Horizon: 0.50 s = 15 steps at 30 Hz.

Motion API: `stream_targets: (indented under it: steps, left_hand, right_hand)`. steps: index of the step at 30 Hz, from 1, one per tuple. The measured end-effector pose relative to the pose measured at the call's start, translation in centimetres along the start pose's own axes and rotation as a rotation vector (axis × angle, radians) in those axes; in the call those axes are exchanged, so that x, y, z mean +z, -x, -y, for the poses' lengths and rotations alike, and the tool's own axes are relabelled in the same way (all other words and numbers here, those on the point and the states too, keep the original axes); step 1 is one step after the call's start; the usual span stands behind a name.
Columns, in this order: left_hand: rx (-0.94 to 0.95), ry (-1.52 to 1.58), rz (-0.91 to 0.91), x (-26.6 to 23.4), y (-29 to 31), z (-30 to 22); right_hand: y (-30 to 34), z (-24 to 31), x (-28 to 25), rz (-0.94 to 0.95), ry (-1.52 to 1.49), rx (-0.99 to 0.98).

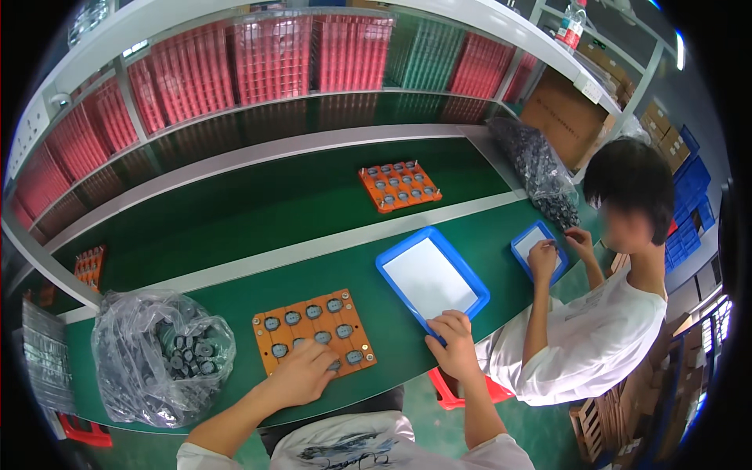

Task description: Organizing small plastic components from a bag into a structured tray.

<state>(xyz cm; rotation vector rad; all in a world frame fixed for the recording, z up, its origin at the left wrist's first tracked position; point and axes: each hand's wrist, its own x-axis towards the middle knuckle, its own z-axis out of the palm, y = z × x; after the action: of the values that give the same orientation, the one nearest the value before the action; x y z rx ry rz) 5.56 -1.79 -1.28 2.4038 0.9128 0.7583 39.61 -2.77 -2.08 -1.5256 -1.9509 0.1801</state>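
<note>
Green surface (337,274) in front of me, orange plate (329,319) lying on it with grey parts (314,312) set in rows. Left grip (300,374) down over plate's near edge, can't tell if it's pinching anything. Right grip (456,354) on near corner of blue tray (458,265), can't tell if clamped. Clear bag (129,352) of dark parts off left. Past white rail (313,249), second orange plate (411,203). Red bins (274,59) shelved above, co-worker (595,337) to my right.
</note>
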Motion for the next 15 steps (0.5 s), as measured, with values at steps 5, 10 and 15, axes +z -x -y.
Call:
stream_targets:
  steps: [5, 10, 15]
  left_hand:
    - [-0.029, -0.027, 0.022, 0.0, -0.5, -0.2]
    - [-0.024, 0.01, -0.007, -0.1, -0.4, 0.1]
    - [-0.054, -0.063, 0.042, -1.1, -1.1, -0.8]
  right_hand:
    - [-0.6, 0.2, -0.9, 0.041, -0.007, -0.02]
    - [-1.2, 0.2, -0.8, 0.063, -0.049, -0.03]
    - [-1.6, 0.5, -1.5, 0.13, -0.02, -0.011]
